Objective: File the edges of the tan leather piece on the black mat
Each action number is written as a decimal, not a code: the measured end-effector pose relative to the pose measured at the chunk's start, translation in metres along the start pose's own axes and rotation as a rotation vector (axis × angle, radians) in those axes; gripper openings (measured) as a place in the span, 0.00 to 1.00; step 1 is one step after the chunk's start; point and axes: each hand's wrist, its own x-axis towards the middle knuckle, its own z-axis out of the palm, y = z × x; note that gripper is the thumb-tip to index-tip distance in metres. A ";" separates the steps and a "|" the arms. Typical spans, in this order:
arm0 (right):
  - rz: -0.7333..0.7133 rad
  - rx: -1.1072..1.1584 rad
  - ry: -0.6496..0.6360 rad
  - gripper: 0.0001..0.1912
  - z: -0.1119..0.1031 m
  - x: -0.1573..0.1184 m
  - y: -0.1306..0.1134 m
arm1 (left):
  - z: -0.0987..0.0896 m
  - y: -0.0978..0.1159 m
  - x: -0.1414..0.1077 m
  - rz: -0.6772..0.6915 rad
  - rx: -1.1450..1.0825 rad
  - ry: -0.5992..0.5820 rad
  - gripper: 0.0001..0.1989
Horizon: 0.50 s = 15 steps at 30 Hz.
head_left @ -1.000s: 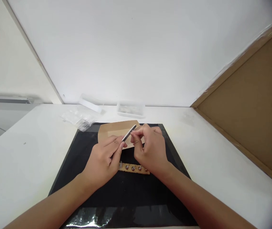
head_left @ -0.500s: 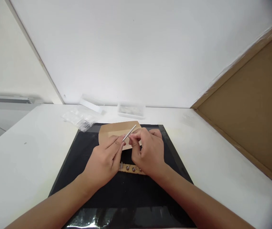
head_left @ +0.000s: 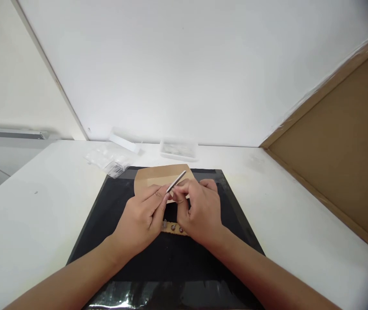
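My left hand is closed, pinching the lower end of a thin flat nail file, pale on its face and dark along one side, which slants up to the right. Close against it, my right hand has thumb and forefinger pressed together beside the file; whatever they hold is too small and hidden to name. Below the hands, a tan strip carrying several small shiny pieces lies on the black mat, partly covered by my right hand. Behind the fingers rests a brown paper sheet.
A clear plastic box with small pale contents stands by the back wall. Left of it are a white box-like piece and a crumpled clear bag. A cardboard panel borders the white table on the right.
My right fingers have shifted slightly left and down along the file, and the file has turned a little, showing more of its dark side. My left hand keeps its hold.
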 end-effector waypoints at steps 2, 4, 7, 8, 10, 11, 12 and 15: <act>0.030 -0.013 0.035 0.06 0.000 0.001 0.002 | 0.000 0.001 0.000 -0.015 -0.003 -0.007 0.18; 0.054 0.003 0.037 0.06 0.000 0.001 0.003 | 0.000 0.001 -0.001 -0.021 -0.009 -0.007 0.18; 0.063 0.052 -0.031 0.07 -0.001 0.002 0.003 | 0.000 0.001 -0.002 -0.018 -0.026 -0.018 0.18; 0.072 0.052 -0.032 0.06 -0.001 0.002 0.003 | 0.000 0.001 -0.002 -0.019 -0.024 -0.019 0.18; 0.092 0.033 0.002 0.06 -0.002 0.002 0.003 | 0.000 0.001 -0.001 -0.022 -0.014 -0.013 0.17; 0.095 0.028 0.015 0.06 -0.002 0.002 0.003 | 0.000 0.001 -0.001 -0.023 -0.011 -0.008 0.17; 0.090 0.030 0.015 0.06 -0.002 0.002 0.003 | -0.001 0.001 -0.001 -0.023 -0.013 -0.004 0.17; 0.051 0.047 -0.032 0.07 -0.003 0.002 0.003 | -0.001 0.002 -0.001 -0.022 -0.023 -0.018 0.17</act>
